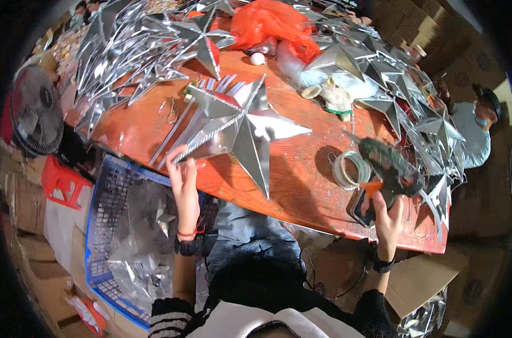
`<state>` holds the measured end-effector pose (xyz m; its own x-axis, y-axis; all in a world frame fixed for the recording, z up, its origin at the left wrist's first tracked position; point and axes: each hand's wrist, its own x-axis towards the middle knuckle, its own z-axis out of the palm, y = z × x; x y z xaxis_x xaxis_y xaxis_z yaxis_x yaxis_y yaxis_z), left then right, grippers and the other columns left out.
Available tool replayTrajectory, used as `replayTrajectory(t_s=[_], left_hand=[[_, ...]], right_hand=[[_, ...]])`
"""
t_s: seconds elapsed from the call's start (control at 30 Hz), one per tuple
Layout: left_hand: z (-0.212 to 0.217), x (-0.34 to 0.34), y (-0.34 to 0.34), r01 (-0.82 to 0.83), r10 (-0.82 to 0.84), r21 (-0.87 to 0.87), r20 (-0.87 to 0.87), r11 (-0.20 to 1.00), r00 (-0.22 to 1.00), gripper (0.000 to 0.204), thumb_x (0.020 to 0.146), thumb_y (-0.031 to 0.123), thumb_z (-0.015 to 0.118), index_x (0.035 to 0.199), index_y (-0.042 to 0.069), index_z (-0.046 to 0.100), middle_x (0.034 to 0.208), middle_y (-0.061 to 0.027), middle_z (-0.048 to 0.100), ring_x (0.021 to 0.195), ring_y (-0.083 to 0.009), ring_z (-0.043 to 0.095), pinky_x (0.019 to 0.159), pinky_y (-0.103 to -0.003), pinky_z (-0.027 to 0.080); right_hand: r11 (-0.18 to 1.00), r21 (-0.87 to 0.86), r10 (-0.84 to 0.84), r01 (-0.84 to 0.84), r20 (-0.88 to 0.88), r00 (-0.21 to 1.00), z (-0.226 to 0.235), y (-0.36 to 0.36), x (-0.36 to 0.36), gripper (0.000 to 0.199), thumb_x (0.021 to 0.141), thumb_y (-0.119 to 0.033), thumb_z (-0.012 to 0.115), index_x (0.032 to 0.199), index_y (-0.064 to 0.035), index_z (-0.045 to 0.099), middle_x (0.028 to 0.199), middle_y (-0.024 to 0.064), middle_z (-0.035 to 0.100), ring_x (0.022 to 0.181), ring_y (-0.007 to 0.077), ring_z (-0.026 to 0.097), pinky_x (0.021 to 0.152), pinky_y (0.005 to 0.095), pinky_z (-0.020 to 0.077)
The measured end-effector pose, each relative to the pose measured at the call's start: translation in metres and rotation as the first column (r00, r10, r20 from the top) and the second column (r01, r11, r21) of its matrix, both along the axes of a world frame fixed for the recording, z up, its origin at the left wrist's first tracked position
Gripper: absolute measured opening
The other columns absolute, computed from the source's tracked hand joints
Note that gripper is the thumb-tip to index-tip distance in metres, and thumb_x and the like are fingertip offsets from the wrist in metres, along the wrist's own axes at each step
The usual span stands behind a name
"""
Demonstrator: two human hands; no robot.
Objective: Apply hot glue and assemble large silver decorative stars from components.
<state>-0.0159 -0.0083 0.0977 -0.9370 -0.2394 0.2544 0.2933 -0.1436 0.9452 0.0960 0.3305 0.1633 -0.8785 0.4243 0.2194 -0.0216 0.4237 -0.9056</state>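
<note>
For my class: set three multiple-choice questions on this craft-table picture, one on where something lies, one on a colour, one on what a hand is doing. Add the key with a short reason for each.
1. Where is the blue basket?
A. On the table
B. Beside the table, at the person's left
C. Under the fan

2. What colour is the plastic bag at the far end of the table?
A. Orange-red
B. Green
C. White

3. What does the right hand do?
A. Rests flat
B. Grips the glue gun
C. Holds tape

Key: 1 B, it sits below the table edge on the left. 2 A, the bag is orange-red. 3 B, the fingers close round the gun's grip.
</note>
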Motion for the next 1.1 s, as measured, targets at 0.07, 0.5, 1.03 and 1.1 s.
replayTrajectory(t_s=[0.07,0.5,1.03,1.1], left_hand=[[-0.001,-0.007,-0.002,0.026,-0.027,0.089,0.006,0.996,1.0,0.028,0.094,0.015,0.042,0.121,0.007,0.038,0.118,-0.005,0.042,0.096,-0.0149,0.05,0.085,-0.031,0.042],[0.019,0.036,-0.015,0.057,-0.044,-0.042,0.268,0.998,0.962,0.03,0.092,0.019,0.047,0.117,0.003,0.047,0.078,-0.0016,0.05,0.068,-0.0081,0.048,0.06,-0.022,0.039],[0.022,0.075,0.055,0.518,-0.462,0.093,0.604,0.85,0.65,0.045,0.092,0.039,0.042,0.125,0.009,0.041,0.13,0.0002,0.043,0.053,-0.0014,0.027,0.044,-0.016,0.02],[0.026,0.077,0.068,0.458,-0.41,0.077,0.593,0.886,0.693,0.045,0.093,0.038,0.04,0.124,0.005,0.04,0.116,0.0009,0.048,0.051,-0.002,0.025,0.042,-0.017,0.019]], right_hand=[[0.967,-0.209,0.164,-0.145,0.074,0.984,0.03,-0.026,0.001,0.02,0.081,-0.01,0.063,0.092,0.0026,0.052,0.068,0.006,0.058,0.059,0.012,0.055,0.056,0.0258,0.0457],[0.779,0.264,0.565,-0.569,0.1,0.819,-0.003,-0.061,-0.021,0.035,0.074,-0.013,0.069,0.101,0.0035,0.054,0.086,0.0126,0.062,0.072,0.0205,0.062,0.063,0.03,0.0488],[0.864,0.071,0.504,-0.499,-0.104,0.857,-0.025,-0.054,-0.002,0.03,0.078,-0.025,0.065,0.097,-0.0028,0.058,0.082,0.0152,0.061,0.072,0.029,0.059,0.062,0.0341,0.0463],[0.857,0.057,0.516,-0.513,-0.102,0.851,-0.028,-0.054,-0.003,0.03,0.078,-0.025,0.065,0.097,-0.0028,0.057,0.082,0.0153,0.061,0.072,0.029,0.059,0.062,0.034,0.0464]])
